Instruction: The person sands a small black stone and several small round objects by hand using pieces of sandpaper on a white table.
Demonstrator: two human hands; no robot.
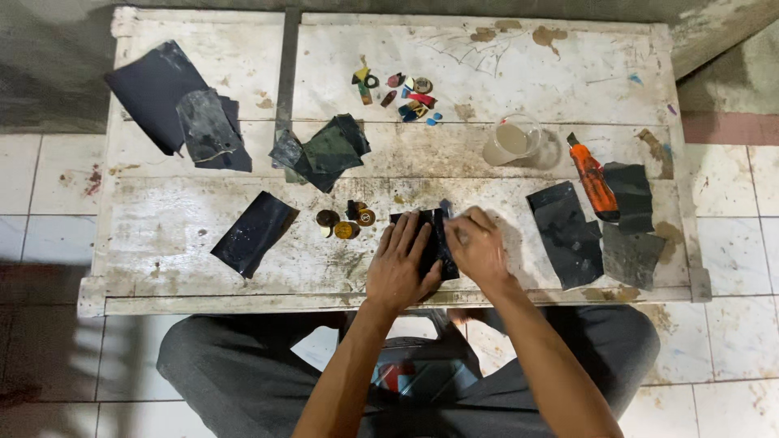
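My left hand (400, 266) lies flat, fingers spread, pressing a dark sheet of sandpaper (428, 223) onto the worn white wooden table (203, 276). My right hand (475, 245) rests on the same sheet with its fingers curled over something small; what it holds is hidden. Just left of the sheet lie a few small round pieces (345, 221), brown and amber.
More dark sandpaper sheets lie at the far left (174, 101), centre (323, 148), lower left (253, 232) and right (566, 235). An orange utility knife (592, 178), a clear plastic cup (514, 139) and a cluster of small coloured pieces (403, 93) sit farther back. Tiled floor surrounds the table.
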